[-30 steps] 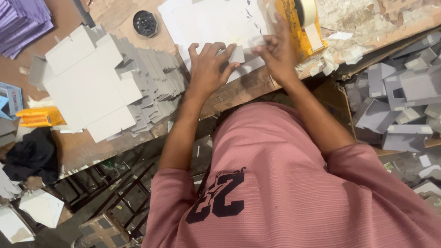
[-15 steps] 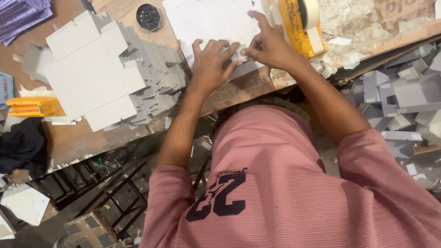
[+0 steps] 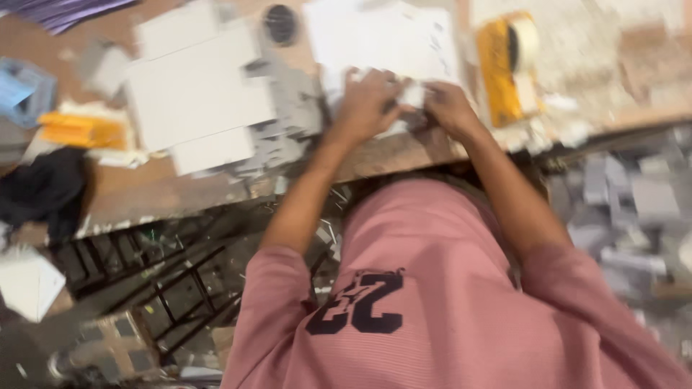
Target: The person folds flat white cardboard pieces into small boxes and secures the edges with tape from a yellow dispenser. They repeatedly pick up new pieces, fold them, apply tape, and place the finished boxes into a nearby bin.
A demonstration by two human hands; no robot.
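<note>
Both my hands rest on a pile of white card sheets (image 3: 382, 39) at the near edge of a wooden table (image 3: 180, 191). My left hand (image 3: 367, 108) is curled over the sheets. My right hand (image 3: 450, 108) sits close beside it. A small white card piece (image 3: 413, 94) is pinched between the fingers of both hands. The frame is blurred, so the exact grip is hard to read. My pink shirt fills the lower part of the view.
White flat box blanks (image 3: 194, 94) lie left of my hands over a grey card stack (image 3: 288, 122). A round black lid (image 3: 280, 23) sits behind. A yellow tape dispenser (image 3: 504, 65) stands right. Grey boxes (image 3: 634, 202) pile at right; a black cloth (image 3: 43, 187) and black metal frame (image 3: 158, 281) are at left.
My hands have drawn closer together over the white sheets, with the right hand coming in from beside the tape dispenser. The view has shifted and blurred.
</note>
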